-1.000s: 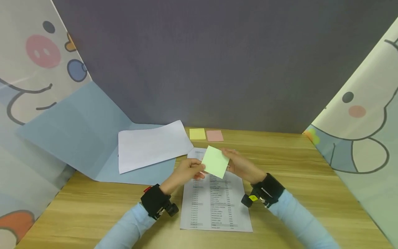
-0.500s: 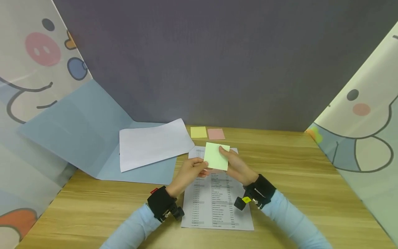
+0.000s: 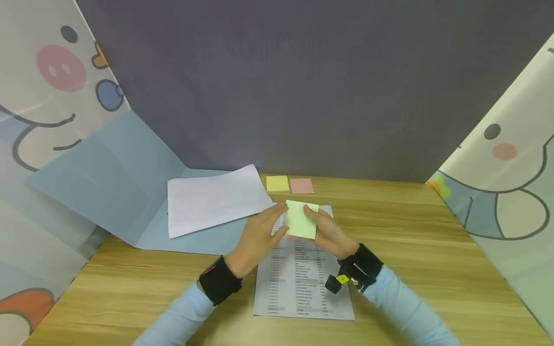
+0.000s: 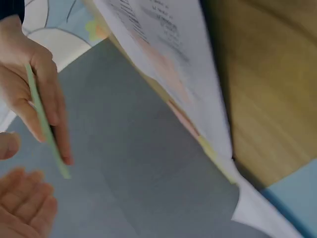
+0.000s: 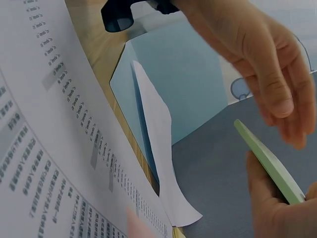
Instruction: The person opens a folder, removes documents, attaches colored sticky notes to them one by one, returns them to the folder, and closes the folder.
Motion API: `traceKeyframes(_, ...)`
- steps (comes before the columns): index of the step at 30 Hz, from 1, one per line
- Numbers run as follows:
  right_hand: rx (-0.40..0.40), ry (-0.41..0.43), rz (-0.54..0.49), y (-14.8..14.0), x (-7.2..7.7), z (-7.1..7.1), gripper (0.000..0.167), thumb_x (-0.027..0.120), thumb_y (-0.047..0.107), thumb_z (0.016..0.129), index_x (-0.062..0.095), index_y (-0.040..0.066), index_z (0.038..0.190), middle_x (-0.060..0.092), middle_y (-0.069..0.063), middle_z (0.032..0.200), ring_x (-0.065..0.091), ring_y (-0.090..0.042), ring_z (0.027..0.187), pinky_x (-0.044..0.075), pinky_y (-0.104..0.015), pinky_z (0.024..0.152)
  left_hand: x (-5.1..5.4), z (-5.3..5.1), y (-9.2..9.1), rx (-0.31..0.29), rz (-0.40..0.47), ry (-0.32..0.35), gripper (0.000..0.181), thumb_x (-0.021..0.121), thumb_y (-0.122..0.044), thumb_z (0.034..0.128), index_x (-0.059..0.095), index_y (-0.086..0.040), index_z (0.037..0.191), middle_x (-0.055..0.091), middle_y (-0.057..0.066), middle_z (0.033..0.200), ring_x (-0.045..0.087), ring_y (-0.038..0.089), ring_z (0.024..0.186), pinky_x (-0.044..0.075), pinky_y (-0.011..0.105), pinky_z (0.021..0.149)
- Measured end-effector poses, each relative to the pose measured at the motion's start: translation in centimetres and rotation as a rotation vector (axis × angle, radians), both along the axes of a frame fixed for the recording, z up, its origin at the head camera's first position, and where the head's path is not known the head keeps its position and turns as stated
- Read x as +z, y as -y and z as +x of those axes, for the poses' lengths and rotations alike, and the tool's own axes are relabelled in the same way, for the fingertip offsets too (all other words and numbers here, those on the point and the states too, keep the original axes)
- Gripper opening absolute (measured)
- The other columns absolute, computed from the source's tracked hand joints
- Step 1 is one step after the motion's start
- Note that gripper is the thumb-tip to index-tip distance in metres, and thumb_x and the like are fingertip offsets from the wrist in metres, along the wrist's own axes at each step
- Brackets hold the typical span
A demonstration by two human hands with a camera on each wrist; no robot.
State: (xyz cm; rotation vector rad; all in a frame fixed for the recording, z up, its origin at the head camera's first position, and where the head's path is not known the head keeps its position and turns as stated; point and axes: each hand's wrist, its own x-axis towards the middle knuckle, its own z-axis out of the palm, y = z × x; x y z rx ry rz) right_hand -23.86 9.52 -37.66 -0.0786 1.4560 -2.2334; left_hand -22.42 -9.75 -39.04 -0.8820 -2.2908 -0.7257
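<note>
Above the printed sheet (image 3: 283, 293), my right hand (image 3: 332, 235) pinches a pale green sticky note pad (image 3: 299, 221), its thumb on the upper face and its fingers behind. The right wrist view shows the pad (image 5: 270, 166) edge-on, as a thin block. My left hand (image 3: 256, 236) is at the pad's left edge, fingers extended and thumb spread. Both wrist views show a gap between the left hand (image 5: 267, 64) and the pad, with nothing in that hand. In the left wrist view the right hand (image 4: 29, 74) holds the pad (image 4: 42, 116) from the far side.
A yellow sticky note pad (image 3: 277, 183) and a pink one (image 3: 301, 186) lie at the table's back edge, by the grey panel (image 3: 285, 86). To the left an open blue folder (image 3: 112, 180) leans up, with white paper (image 3: 216, 202) on it. Cartoon-printed panels flank the table.
The green pad has turned more upright toward the right hand. My left hand, which pinched the pad's lower left corner, has let go and spread its fingers beside it.
</note>
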Motion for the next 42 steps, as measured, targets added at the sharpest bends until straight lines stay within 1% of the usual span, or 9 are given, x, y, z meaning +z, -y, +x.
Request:
traceKeyframes(2, 0.005, -0.014, 0.004, 0.0, -0.2, 0.0, 0.044, 0.034, 0.030, 0.100, 0.031, 0.005, 0.137, 0.056, 0.000, 0.117, 0.057, -0.011, 0.104, 0.049, -0.029, 0.086, 0.4, 0.3, -0.3, -0.034, -0.088, -0.145, 0.039, 0.071, -0.015, 0.0794, 0.060, -0.004, 0.115, 0.062, 0.008, 0.118, 0.058, 0.021, 0.111, 0.047, 0.029, 0.091)
traceKeyframes(4, 0.012, -0.024, 0.005, 0.1, -0.3, 0.0, 0.043, 0.032, 0.030, 0.100, 0.033, 0.004, 0.134, 0.057, 0.001, 0.113, 0.058, -0.010, 0.102, 0.050, -0.026, 0.084, 0.6, 0.6, -0.5, -0.070, -0.154, -0.255, 0.034, 0.072, -0.014, 0.0779, 0.063, -0.004, 0.109, 0.064, 0.007, 0.113, 0.060, 0.020, 0.107, 0.048, 0.027, 0.090)
traceKeyframes(6, 0.012, -0.024, 0.004, 0.2, -0.3, 0.0, 0.040, 0.033, 0.029, 0.100, 0.036, 0.004, 0.131, 0.058, 0.001, 0.110, 0.058, -0.010, 0.099, 0.050, -0.025, 0.083, 0.7, 0.8, -0.8, -0.093, -0.202, -0.309, 0.031, 0.072, -0.013, 0.0775, 0.065, -0.004, 0.106, 0.065, 0.006, 0.110, 0.061, 0.019, 0.105, 0.048, 0.026, 0.089)
traceKeyframes(7, 0.013, -0.024, 0.003, 0.2, -0.3, 0.0, 0.039, 0.033, 0.029, 0.100, 0.037, 0.004, 0.129, 0.058, 0.001, 0.109, 0.058, -0.010, 0.097, 0.050, -0.025, 0.082, 0.6, 0.8, -0.9, -0.099, -0.219, -0.318, 0.029, 0.072, -0.013, 0.0775, 0.066, -0.004, 0.105, 0.065, 0.006, 0.109, 0.062, 0.018, 0.104, 0.048, 0.025, 0.088)
traceKeyframes(12, 0.011, -0.006, -0.007, 0.4, -0.1, 0.1, 0.034, 0.034, 0.029, 0.100, 0.042, 0.005, 0.123, 0.060, 0.001, 0.104, 0.058, -0.010, 0.093, 0.050, -0.024, 0.079, 0.5, 0.9, -1.3, -0.095, -0.256, -0.289, 0.027, 0.072, -0.012, 0.0774, 0.067, -0.005, 0.103, 0.066, 0.006, 0.108, 0.062, 0.017, 0.103, 0.048, 0.025, 0.088)
traceKeyframes(20, 0.013, 0.014, 0.018, 0.6, -0.3, 0.3, 0.033, 0.037, 0.032, 0.099, 0.043, 0.008, 0.121, 0.059, 0.002, 0.102, 0.056, -0.009, 0.092, 0.048, -0.021, 0.077, 0.0, 1.1, -1.8, -0.077, -0.319, -0.257, 0.028, 0.072, -0.012, 0.0782, 0.067, -0.005, 0.105, 0.065, 0.006, 0.110, 0.061, 0.017, 0.105, 0.049, 0.023, 0.086)
traceKeyframes(31, 0.068, 0.023, -0.053, 0.8, -0.4, 0.5, 0.040, 0.027, 0.033, 0.101, 0.034, 0.006, 0.130, 0.054, 0.000, 0.109, 0.055, -0.010, 0.095, 0.048, -0.024, 0.079, -0.2, 1.5, -1.9, -0.070, -0.315, -0.169, 0.029, 0.073, -0.011, 0.0759, 0.067, -0.004, 0.103, 0.065, 0.007, 0.111, 0.061, 0.018, 0.106, 0.049, 0.023, 0.086)
traceKeyframes(37, 0.068, 0.031, -0.075, 0.7, -0.5, 0.4, 0.040, 0.026, 0.036, 0.101, 0.033, 0.009, 0.129, 0.051, 0.000, 0.112, 0.054, -0.010, 0.096, 0.048, -0.024, 0.079, 0.0, 1.6, -1.9, -0.063, -0.312, -0.161, 0.028, 0.074, -0.011, 0.0753, 0.068, -0.005, 0.102, 0.065, 0.007, 0.110, 0.061, 0.018, 0.105, 0.049, 0.023, 0.086)
traceKeyframes(42, 0.071, 0.064, -0.110, 0.5, -0.6, 0.5, 0.039, 0.028, 0.039, 0.100, 0.033, 0.012, 0.127, 0.050, 0.001, 0.114, 0.053, -0.010, 0.098, 0.047, -0.025, 0.083, -0.1, 1.6, -1.9, -0.060, -0.329, -0.165, 0.022, 0.070, -0.007, 0.0784, 0.068, -0.005, 0.100, 0.066, 0.007, 0.108, 0.062, 0.018, 0.103, 0.050, 0.022, 0.084)
